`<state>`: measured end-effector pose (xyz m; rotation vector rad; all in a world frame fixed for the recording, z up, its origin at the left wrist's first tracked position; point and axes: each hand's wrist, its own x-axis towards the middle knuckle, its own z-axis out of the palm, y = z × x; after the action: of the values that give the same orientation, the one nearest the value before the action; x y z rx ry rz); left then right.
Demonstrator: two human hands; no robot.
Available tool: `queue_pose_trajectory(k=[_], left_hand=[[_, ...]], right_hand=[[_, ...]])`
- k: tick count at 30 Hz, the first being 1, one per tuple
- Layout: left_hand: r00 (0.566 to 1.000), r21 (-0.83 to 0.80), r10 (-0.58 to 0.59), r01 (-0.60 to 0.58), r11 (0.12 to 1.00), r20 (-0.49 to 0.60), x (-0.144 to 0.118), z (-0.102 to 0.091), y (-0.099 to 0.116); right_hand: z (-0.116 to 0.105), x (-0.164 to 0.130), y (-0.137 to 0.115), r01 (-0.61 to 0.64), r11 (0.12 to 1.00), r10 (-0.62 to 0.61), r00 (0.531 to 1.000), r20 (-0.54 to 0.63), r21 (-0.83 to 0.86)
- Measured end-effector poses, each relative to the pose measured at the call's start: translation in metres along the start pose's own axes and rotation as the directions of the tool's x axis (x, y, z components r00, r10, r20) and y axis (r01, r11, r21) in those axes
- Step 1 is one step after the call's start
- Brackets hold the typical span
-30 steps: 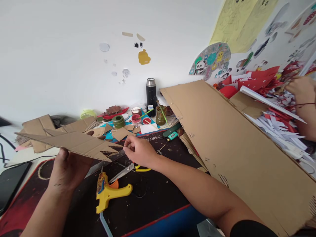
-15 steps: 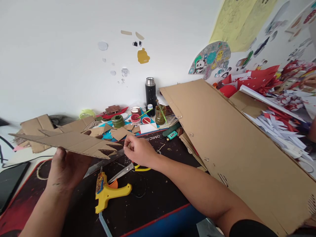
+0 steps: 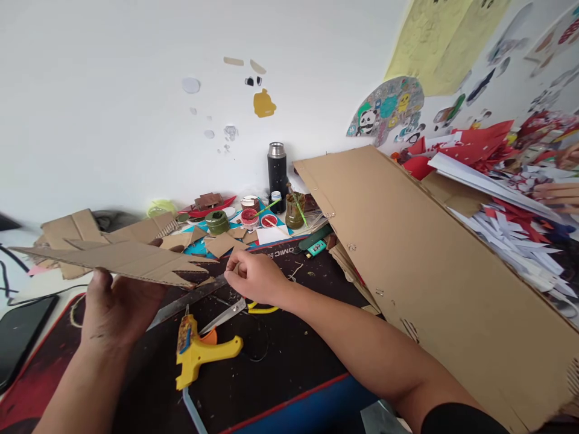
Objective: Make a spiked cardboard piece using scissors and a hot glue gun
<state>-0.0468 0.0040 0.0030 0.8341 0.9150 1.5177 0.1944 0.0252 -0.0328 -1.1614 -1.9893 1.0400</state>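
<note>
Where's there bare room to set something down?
Dark mat between yellow glue gun, right forearm and red front edge: mostly specks there. Smaller, crumb-strewn patch between forearm and large cardboard sheet. Crowded: the back, with paint jars and cardboard scraps; and the left, where the left hand holds a cut cardboard piece.

We lose most fingers of the left hand [image 3: 118, 308] beneath the jagged cardboard cutout [image 3: 124, 258], cannot tell whether the right hand [image 3: 256, 278] pinches anything, and find the large cardboard sheet [image 3: 429, 259] cropped at right.

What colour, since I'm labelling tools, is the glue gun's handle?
The glue gun's handle is yellow, clearest in the head view.
</note>
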Motion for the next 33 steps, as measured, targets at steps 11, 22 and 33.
queue_pose_trajectory(k=[11, 22, 33], left_hand=[[0.999, -0.011, 0.052, -0.051, 0.999, 0.004, -0.001, 0.000, -0.002], [1.000, 0.036, 0.024, -0.023, 0.999, -0.012, 0.003, -0.007, -0.006], [0.999, 0.089, 0.034, -0.037, 0.995, 0.039, 0.005, -0.014, -0.011]], right_hand=[[0.001, -0.001, -0.003, 0.011, 0.998, -0.010, 1.000, 0.006, -0.069], [0.004, 0.000, -0.003, 0.061, 0.994, -0.059, 0.998, 0.025, -0.093], [0.004, -0.003, -0.004, 0.077, 0.997, -0.075, 0.994, 0.081, -0.022]])
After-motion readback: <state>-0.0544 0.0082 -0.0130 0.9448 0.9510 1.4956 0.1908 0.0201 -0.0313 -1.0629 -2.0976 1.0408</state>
